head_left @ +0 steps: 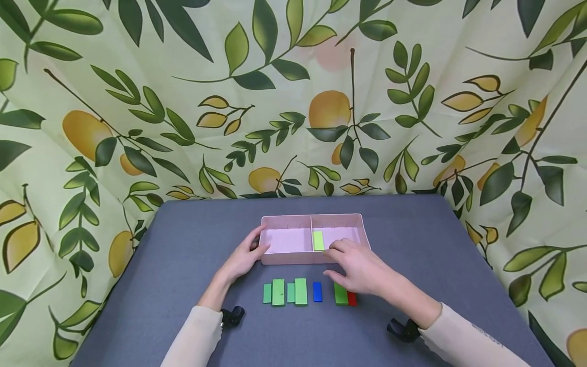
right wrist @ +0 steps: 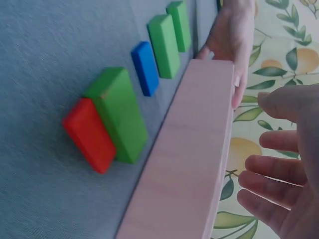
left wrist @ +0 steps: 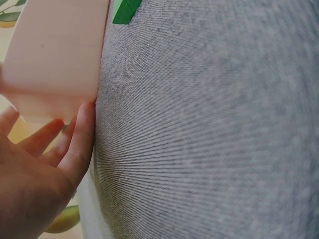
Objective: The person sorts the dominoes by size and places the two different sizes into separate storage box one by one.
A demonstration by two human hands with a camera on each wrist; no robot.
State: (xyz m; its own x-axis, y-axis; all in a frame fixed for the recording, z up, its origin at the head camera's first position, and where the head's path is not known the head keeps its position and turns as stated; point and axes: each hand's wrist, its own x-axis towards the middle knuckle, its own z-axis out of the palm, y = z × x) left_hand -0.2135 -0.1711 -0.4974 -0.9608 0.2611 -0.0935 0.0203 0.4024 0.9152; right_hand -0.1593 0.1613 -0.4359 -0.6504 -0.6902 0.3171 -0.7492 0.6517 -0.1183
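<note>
A pink box (head_left: 286, 259) with a divider stands on the table, long side toward me. My left hand (head_left: 245, 255) holds its left end, thumb near the front corner and fingers behind; in the left wrist view the fingertips (left wrist: 85, 112) meet the end wall. Inside the right compartment a yellow-green block (head_left: 318, 241) sits beside the divider. Over that compartment's front rim hovers my right hand (head_left: 357, 265), fingers apart and loosely bent, nothing between them. Below it lie a green block (right wrist: 122, 117) and a red block (right wrist: 89, 134), side by side and touching.
In a row before the box are a blue block (head_left: 317, 292), two larger green blocks (head_left: 300, 292) and two small teal-green blocks (head_left: 267, 293). A leaf-and-fruit patterned cloth (head_left: 275, 127) hangs behind the grey-blue table (head_left: 394, 224).
</note>
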